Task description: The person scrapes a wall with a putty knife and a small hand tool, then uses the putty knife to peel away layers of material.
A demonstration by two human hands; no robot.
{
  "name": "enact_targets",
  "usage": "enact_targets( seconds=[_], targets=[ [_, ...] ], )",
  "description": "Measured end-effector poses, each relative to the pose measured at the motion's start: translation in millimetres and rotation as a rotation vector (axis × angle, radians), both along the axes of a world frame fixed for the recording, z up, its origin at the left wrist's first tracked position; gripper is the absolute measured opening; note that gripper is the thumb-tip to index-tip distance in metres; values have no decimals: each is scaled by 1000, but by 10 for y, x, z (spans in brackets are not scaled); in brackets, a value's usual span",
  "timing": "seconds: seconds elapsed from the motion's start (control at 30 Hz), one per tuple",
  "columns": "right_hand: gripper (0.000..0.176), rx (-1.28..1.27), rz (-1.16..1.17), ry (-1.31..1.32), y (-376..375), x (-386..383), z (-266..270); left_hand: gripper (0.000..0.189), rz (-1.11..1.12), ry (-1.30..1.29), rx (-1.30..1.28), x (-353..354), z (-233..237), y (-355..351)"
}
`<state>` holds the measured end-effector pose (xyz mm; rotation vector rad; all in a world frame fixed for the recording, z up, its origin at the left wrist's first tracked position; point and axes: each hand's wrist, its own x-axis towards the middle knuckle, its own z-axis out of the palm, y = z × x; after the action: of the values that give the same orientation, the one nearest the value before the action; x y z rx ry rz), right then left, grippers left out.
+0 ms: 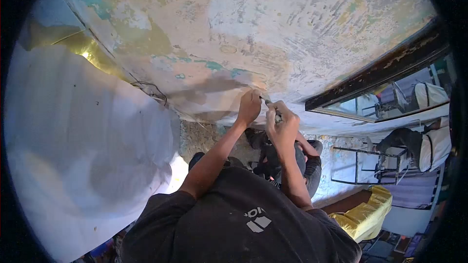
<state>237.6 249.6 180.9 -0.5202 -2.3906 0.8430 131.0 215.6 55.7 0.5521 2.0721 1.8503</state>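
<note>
Both of my arms reach forward to a patchy, peeling wall [253, 44]. My left hand [250, 105] is closed close to the wall surface, its fingers pressed together. What it holds, if anything, is too small to make out. Just beside it, my right hand [284, 125] is wrapped round a slim tool with a greyish handle [278, 115]. The tool's front end points toward my left fingers, and its exact kind cannot be told. Shadows of my hands fall on the wall to the left.
Below my hands a person in dark clothes [312, 165] is close to the wall. A dark-framed mirror or window [380, 75] is at the right. Further right are a metal frame [358, 165], another person's dark-clothed leg [404, 139] and yellow sheeting [363, 216]. A large white sheet [87, 141] covers the left.
</note>
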Motion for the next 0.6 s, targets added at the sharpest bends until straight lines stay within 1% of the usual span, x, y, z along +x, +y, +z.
enact_targets(
  seconds=[0.03,0.1,0.13,0.17,0.2,0.23,0.3,0.33,0.4,0.53,0.57,0.6],
  targets=[
    [8,-28,-20,-26,18,-10,-46,18,1,-1,-1,-19,-75,8],
    [8,-39,-25,-76,120,-57,-343,21,23,136,-136,7,-359,36],
    [9,-49,-29,-125,135,-41,-416,21,16,129,-137,51,-454,22],
    [9,-44,-30,-127,126,-9,-437,26,63,186,-84,57,-537,26],
    [8,22,-21,-88,90,16,-446,32,114,240,-30,64,-575,45],
    [7,86,-11,-47,49,18,-427,32,117,239,-25,75,-393,29],
    [7,81,-2,-41,-36,51,-252,32,148,103,55,102,-81,-43],
    [8,83,-14,-25,-77,54,-167,32,152,106,51,81,-98,-40],
    [10,81,-26,-8,-89,32,-156,31,112,253,-6,43,-176,-5],
    [10,110,-71,-5,6,85,-245,31,106,301,-15,31,-353,85],
    [10,107,-73,-21,-4,121,-255,29,144,466,-68,61,-385,84],
    [10,106,-76,-18,-23,143,-244,26,184,637,-117,67,-315,64]
  ],
)
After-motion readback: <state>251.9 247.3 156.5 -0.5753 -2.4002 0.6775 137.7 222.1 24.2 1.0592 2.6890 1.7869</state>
